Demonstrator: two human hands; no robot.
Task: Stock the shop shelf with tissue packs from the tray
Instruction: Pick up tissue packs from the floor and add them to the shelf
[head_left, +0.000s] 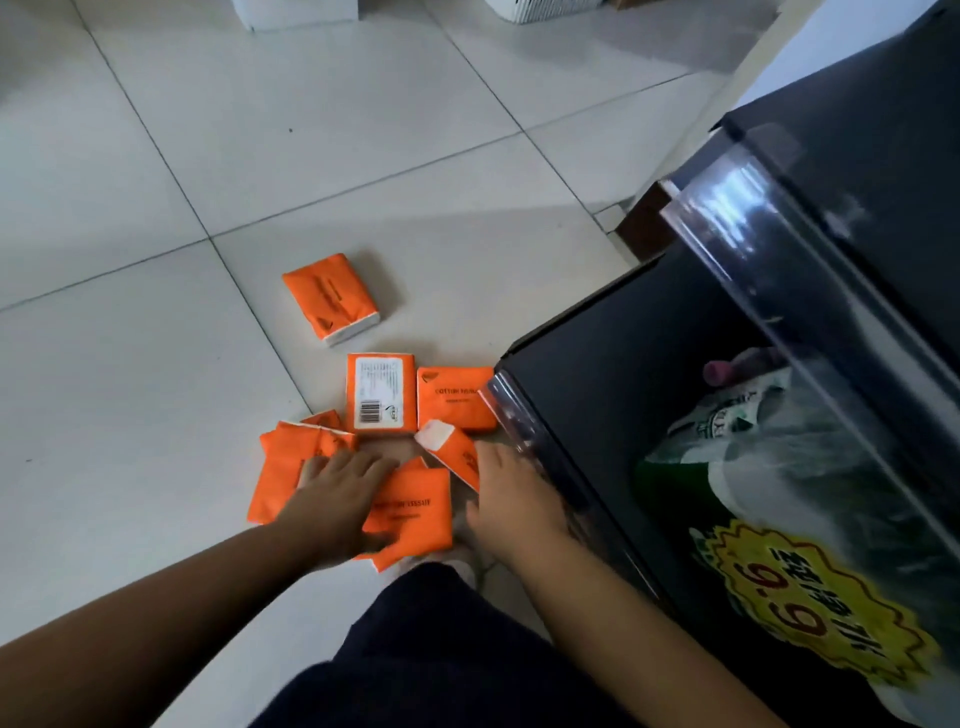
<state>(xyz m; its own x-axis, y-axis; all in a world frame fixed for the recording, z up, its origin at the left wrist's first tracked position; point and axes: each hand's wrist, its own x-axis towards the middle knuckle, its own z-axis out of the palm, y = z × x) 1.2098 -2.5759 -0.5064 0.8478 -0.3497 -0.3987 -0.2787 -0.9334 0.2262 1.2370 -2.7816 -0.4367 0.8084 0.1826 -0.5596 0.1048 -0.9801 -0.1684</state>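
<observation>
Stocking looks barely begun: tissue packs (382, 392) lie scattered on the floor (156, 364), lower centre, none visibly on the shelf (623, 364); left hand (337, 499) rests flat on them, right hand (511, 499) touches one, grip unclear.

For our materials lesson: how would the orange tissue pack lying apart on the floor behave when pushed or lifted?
The lone tissue pack probably gives slightly under a grip: its wrapper looks creased and soft-edged. Lying flat on smooth floor tiles, it should slide, not roll. Likely light, being film-wrapped tissue.
</observation>
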